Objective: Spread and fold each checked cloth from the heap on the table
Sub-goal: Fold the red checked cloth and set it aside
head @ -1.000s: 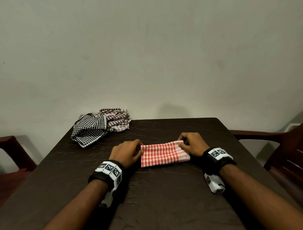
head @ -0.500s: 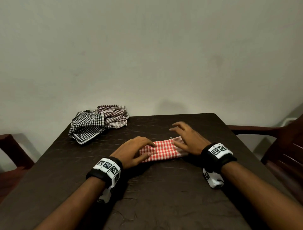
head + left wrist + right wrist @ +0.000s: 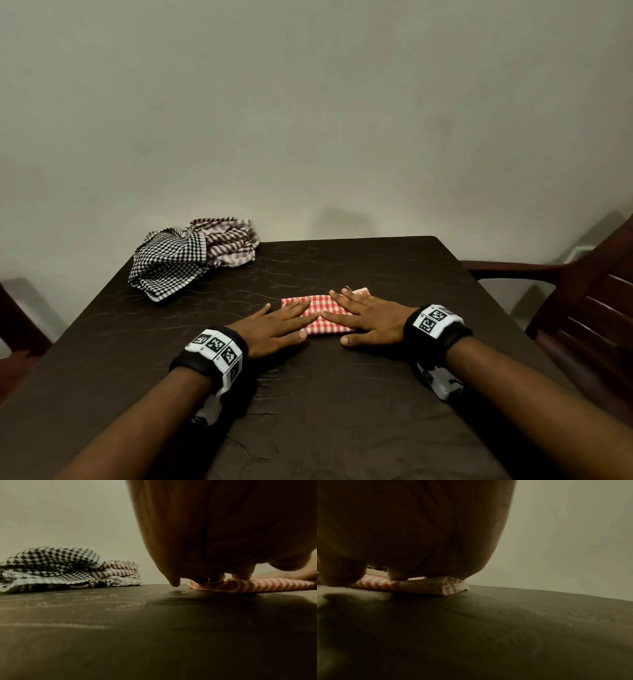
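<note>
- Both hands lie flat with fingers straight: my left hand (image 3: 274,325) presses the near-left part of the folded red checked cloth (image 3: 323,313), and my right hand (image 3: 371,320) presses its right part. Neither grips anything.
- Index fingertips almost meet over the middle of the cloth, so it sits directly under and between the hands; thumbs rest on the dark surface (image 3: 342,411) just nearer me than its near edge.
- From the left wrist view, the fingertips (image 3: 216,578) bear down on the cloth's left end while the little finger hangs just off it; the right wrist view shows layered edges (image 3: 453,586) stacked at the right end under the palm.
- The cloth's long axis runs left to right, across my forearms, tilted a little so the right end lies farther from me.
- I judge this fold finished and merely being flattened; the next cloth must come from the heap (image 3: 191,255).
- That heap lies forward and to the left of both hands, well apart from the red cloth, with a black checked cloth (image 3: 164,263) in front and a brown checked one (image 3: 233,241) behind.
- My left hand is plainly nearer, so I would reach with it.
</note>
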